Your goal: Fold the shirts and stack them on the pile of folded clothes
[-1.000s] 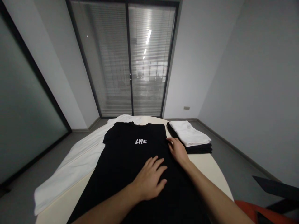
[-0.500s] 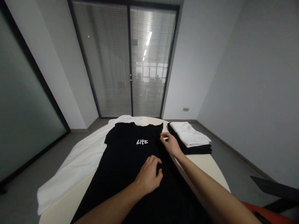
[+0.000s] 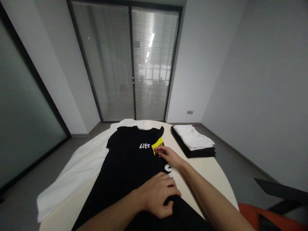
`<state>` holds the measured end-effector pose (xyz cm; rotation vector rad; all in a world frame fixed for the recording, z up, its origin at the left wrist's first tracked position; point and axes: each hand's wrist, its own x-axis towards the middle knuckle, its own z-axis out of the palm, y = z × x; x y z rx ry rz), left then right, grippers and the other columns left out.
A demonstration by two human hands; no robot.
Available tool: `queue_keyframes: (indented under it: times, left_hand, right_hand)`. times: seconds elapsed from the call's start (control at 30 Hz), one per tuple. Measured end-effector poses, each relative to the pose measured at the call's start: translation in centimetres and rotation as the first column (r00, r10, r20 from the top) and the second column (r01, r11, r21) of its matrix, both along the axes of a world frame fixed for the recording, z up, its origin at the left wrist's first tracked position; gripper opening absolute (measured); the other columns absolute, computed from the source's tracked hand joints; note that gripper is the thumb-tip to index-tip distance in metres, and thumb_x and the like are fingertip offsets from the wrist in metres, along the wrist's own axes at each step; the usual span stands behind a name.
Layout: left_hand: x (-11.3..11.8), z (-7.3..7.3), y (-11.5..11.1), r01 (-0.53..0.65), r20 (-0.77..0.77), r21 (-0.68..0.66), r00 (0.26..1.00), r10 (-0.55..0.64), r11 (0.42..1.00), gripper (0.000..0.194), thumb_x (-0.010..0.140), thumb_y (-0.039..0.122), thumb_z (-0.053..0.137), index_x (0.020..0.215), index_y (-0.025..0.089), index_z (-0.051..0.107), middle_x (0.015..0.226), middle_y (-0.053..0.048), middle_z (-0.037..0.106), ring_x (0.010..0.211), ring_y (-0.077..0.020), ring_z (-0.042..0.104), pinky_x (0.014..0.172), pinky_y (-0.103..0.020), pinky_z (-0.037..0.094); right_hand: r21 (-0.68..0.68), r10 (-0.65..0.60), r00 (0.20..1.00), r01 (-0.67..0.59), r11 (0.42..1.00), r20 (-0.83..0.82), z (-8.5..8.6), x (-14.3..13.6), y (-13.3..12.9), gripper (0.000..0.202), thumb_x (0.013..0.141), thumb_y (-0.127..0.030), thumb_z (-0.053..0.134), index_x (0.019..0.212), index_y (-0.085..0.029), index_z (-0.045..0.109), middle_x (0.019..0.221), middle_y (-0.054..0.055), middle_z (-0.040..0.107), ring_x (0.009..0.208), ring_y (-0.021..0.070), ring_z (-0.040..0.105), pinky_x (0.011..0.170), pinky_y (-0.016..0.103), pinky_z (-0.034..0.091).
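A black T-shirt (image 3: 130,160) with white lettering on its chest lies spread on the table. Its right side is turned inward, baring a yellow printed patch (image 3: 157,144) and part of a white print. My right hand (image 3: 170,157) pinches the turned-over fabric just below the yellow patch. Lower down, my left hand (image 3: 160,194) is over the shirt near the fold, fingers bent and thumb apart from them. Whether its fingertips press on the cloth is hard to see.
White cloth (image 3: 79,170) lies along the left of the pale round-edged table (image 3: 223,183). A folded stack, white garment (image 3: 192,138) over black ones (image 3: 199,153), sits at the right. A red and black chair (image 3: 262,213) stands at lower right, beyond the table edge.
My right hand has moved left and slightly down, bringing the shirt's right side inward and exposing the yellow patch and white print. My left hand has moved lower and right.
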<state>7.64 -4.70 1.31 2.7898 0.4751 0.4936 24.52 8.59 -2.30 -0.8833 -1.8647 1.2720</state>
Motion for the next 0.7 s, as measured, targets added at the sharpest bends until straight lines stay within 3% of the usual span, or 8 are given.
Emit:
queue_keyframes:
  times: [0.1,0.2,0.33,0.47,0.6,0.7]
  left_hand:
    - [0.7,0.3,-0.9,0.066,-0.045,-0.042,0.997,-0.068,0.997,0.039,0.078,0.034,0.066,0.115,0.022,0.062,0.104,-0.003,0.068,0.093,-0.0212,0.061,0.085,-0.032,0.045]
    - [0.9,1.0,-1.6,0.117,-0.117,-0.145,0.984,-0.135,0.982,0.047,0.078,0.035,0.07,0.123,0.024,0.06,0.092,0.001,0.069,0.084,-0.0195,0.062,0.074,-0.028,0.046]
    - [-0.2,2.9,-2.1,0.201,-0.199,-0.251,0.947,-0.254,0.947,0.018,0.081,0.024,0.069,0.099,0.024,0.068,0.078,0.004,0.063,0.077,-0.0163,0.062,0.067,-0.025,0.044]
    - [-1.9,3.9,-2.5,0.212,-0.258,-0.288,0.922,-0.289,0.934,0.013,0.082,0.017,0.068,0.093,0.023,0.067,0.091,0.003,0.065,0.083,-0.0155,0.063,0.067,-0.024,0.045]
    - [-2.3,2.3,-3.2,0.251,-0.259,-0.15,0.923,-0.283,0.956,0.004,0.091,0.021,0.063,0.087,0.022,0.061,0.092,0.002,0.068,0.082,-0.0155,0.063,0.065,-0.027,0.043]
    - [-2.1,0.2,-3.4,0.302,-0.214,-0.133,0.921,-0.325,0.944,0.028,0.096,0.024,0.058,0.07,0.021,0.046,0.078,0.004,0.064,0.07,-0.0132,0.057,0.057,-0.026,0.041]
  right_hand:
    - [0.053,0.024,1.0,-0.025,0.998,0.016,0.0,0.0,-0.3,0.032,0.087,-0.033,0.065,0.114,-0.017,0.066,0.12,0.01,0.069,0.118,0.0219,0.063,0.11,0.043,0.043]
    - [0.085,0.015,0.999,-0.018,0.996,0.033,0.2,-0.1,-0.5,0.031,0.089,-0.033,0.063,0.115,-0.017,0.066,0.12,0.01,0.07,0.117,0.0219,0.064,0.11,0.043,0.043]
    - [0.17,-0.027,0.997,0.013,0.985,0.079,0.4,-0.1,-0.8,0.029,0.091,-0.026,0.059,0.118,-0.017,0.067,0.119,0.01,0.07,0.114,0.0213,0.065,0.106,0.041,0.046]
    - [0.353,-0.103,0.976,0.028,0.935,0.195,0.6,-0.3,-1.1,0.034,0.094,-0.02,0.055,0.126,-0.021,0.064,0.118,0.008,0.069,0.107,0.0187,0.066,0.101,0.037,0.049]
    - [0.529,-0.241,0.876,-0.019,0.848,0.417,1.3,-1.0,-1.2,0.043,0.098,-0.019,0.046,0.139,-0.024,0.057,0.111,0.009,0.067,0.101,0.0191,0.063,0.092,0.032,0.048]
    - [0.551,-0.352,0.746,-0.024,0.834,0.565,1.7,-1.9,-1.2,0.047,0.1,-0.02,0.042,0.145,-0.024,0.051,0.11,0.011,0.066,0.1,0.0206,0.064,0.09,0.03,0.047]
